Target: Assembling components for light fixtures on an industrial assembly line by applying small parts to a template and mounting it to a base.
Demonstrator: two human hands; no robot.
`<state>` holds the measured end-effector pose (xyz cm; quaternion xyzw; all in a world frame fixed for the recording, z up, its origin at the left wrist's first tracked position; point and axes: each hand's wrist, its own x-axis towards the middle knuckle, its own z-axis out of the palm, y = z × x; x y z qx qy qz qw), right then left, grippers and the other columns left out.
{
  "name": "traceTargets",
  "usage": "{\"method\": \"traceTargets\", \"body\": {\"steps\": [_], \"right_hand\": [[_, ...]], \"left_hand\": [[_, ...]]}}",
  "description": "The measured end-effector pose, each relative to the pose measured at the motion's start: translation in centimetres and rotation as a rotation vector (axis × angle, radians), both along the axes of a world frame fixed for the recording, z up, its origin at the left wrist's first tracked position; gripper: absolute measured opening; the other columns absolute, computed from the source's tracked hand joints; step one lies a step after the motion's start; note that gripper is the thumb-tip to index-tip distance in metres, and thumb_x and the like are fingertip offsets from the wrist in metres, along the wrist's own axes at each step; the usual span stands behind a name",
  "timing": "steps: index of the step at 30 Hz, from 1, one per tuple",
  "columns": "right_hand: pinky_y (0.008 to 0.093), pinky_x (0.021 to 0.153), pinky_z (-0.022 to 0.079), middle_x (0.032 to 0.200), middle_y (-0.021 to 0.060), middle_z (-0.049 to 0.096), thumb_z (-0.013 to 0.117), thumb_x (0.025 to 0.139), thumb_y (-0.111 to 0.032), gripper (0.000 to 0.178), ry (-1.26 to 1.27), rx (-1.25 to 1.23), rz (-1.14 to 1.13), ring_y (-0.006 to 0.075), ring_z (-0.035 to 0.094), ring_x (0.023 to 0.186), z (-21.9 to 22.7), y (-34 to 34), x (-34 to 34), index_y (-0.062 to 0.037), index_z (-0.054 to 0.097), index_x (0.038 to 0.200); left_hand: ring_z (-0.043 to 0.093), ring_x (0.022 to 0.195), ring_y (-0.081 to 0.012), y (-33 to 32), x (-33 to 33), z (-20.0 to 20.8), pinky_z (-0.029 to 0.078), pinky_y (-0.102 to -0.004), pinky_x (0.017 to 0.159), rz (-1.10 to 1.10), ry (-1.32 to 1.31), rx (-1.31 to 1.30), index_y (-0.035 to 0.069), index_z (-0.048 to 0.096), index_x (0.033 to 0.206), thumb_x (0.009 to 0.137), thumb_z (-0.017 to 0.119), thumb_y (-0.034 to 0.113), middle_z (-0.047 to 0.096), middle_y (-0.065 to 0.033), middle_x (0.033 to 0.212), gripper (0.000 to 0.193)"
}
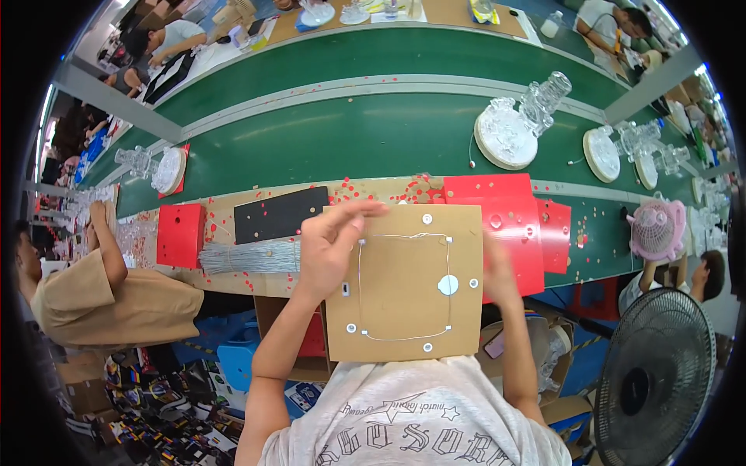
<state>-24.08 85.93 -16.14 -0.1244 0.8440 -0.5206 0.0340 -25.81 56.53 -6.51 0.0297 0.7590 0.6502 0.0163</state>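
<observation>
A square brown cardboard panel (404, 287) lies in front of me, its near edge against my shirt. A thin wire loop (360, 291) runs round its face, held at the corners by small white clips. White round grommets sit near the edges, and a round hole (448, 285) shows at the right. My left hand (330, 245) is over the panel's far left corner, fingers stretched to the right, holding nothing that I can see. Beside the right edge, my right hand (500, 270) is smeared by motion; its fingers and anything in them cannot be made out.
Left of the panel lie a black sheet (281, 214), a bundle of thin wires (250, 258) and a red panel (180, 235). Red sheets (493, 233) lie right. Clear plastic pieces on round white bases (505, 138) stand on the green belt (334, 140). A fan (657, 380) stands at near right; co-workers sit around.
</observation>
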Motion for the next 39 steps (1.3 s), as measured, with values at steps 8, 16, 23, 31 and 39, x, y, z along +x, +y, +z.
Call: {"method": "traceTargets", "body": {"steps": [8,16,23,31,39], "right_hand": [[0.05,0.113,0.038,0.137,0.0216,0.058,0.072,0.087,-0.023,0.056,-0.154,-0.227,0.227,0.0374,0.052,0.133,-1.6,-7.4,1.5,-0.0017,0.057,0.137],[0.0613,0.114,0.031,0.127,0.0202,0.062,0.076,0.086,-0.038,0.067,0.438,0.004,0.384,0.0397,0.057,0.121,4.3,-20.8,-11.8,-0.006,0.054,0.14],[0.0626,0.113,0.031,0.097,0.0096,0.073,0.068,0.088,-0.029,0.029,0.412,1.379,0.556,0.0297,0.07,0.097,1.2,-23.6,-29.7,-0.0153,0.073,0.113],[0.0725,0.1,0.037,0.119,0.0027,0.074,0.061,0.095,-0.022,0.028,0.478,1.761,0.616,0.0288,0.07,0.11,-7.6,-26.4,-36.5,-0.0214,0.076,0.118],[0.0437,0.092,0.052,0.109,0.0091,0.071,0.069,0.086,-0.018,0.017,0.907,0.271,0.781,0.0253,0.066,0.104,4.5,-25.0,-27.4,-0.0094,0.073,0.1]], "left_hand": [[0.068,0.099,-0.022,-6.4,-2.1,-3.6,0.053,-0.0314,0.083,0.565,0.212,0.672,-0.005,0.065,0.113,0.097,0.05,0.007,0.071,-0.0144,0.102,0.025],[0.063,0.09,-0.0179,-31.0,10.2,-23.1,0.049,-0.034,0.082,0.974,-0.024,0.83,0.008,0.061,0.117,0.098,0.052,0.02,0.064,-0.0031,0.093,0.024],[0.058,0.091,-0.0103,-16.0,6.3,-22.0,0.039,-0.031,0.081,1.388,-0.181,0.626,0.014,0.063,0.104,0.094,0.052,0.021,0.063,0.0017,0.092,0.017],[0.062,0.078,-0.0113,-3.8,2.3,-21.1,0.044,-0.0257,0.069,1.098,-0.246,0.703,0.009,0.064,0.09,0.094,0.052,0.006,0.066,-0.0021,0.084,0.013],[0.066,0.076,-0.0123,-3.7,1.8,-20.9,0.046,-0.0247,0.066,0.884,-0.292,0.65,0.006,0.067,0.092,0.095,0.052,0.006,0.071,-0.0032,0.086,0.016]]}}
